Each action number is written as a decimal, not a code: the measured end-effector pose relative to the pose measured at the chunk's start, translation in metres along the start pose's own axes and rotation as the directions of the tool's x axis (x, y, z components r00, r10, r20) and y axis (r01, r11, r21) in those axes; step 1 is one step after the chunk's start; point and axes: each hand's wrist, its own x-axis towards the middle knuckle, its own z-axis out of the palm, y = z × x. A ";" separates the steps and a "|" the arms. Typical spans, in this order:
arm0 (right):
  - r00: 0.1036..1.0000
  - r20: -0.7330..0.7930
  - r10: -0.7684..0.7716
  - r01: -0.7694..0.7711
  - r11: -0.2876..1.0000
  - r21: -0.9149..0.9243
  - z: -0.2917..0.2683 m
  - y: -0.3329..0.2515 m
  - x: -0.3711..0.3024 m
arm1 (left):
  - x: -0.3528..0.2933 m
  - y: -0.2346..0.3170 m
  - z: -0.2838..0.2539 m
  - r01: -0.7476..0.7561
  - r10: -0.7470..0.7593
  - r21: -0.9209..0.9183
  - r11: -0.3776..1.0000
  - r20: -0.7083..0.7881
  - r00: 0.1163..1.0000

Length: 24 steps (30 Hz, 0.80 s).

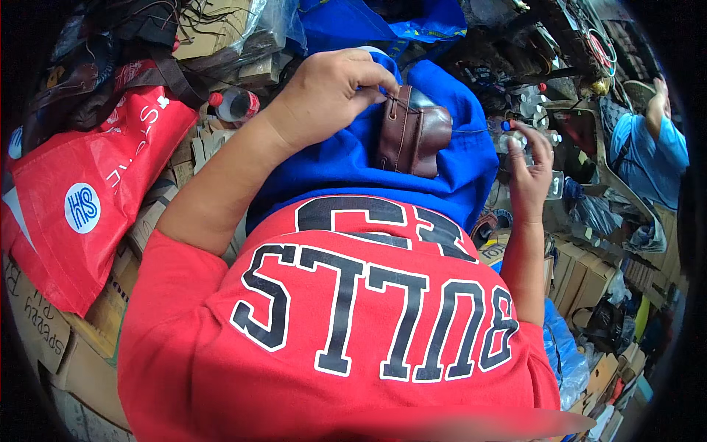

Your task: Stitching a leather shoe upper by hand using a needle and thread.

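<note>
A dark brown leather shoe (414,140) with a seam and a metal eyelet lies on the blue cloth (317,166) over my lap. My left hand (342,81) comes in above the shoe's left edge. Its thumb and forefinger are pinched together there, and a short dark strand shows by the tips. From the shoe's right side a thin dark thread (471,131) runs taut toward my right hand (532,166). That hand is held off to the right, thumb and forefinger closed around the thread's end. Any needle is too small to see.
At the left lies a red bag (96,191) over cardboard boxes (44,324), with a red-capped bottle (234,104) nearby. Several small bottles (526,103) stand beyond my right hand. Another person in a blue shirt (648,158) is at the far right.
</note>
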 end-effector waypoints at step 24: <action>0.846 0.524 0.100 -0.392 0.784 0.482 0.039 -0.047 0.003 | 0.010 0.014 0.003 -0.271 0.230 0.535 0.800 0.143 0.963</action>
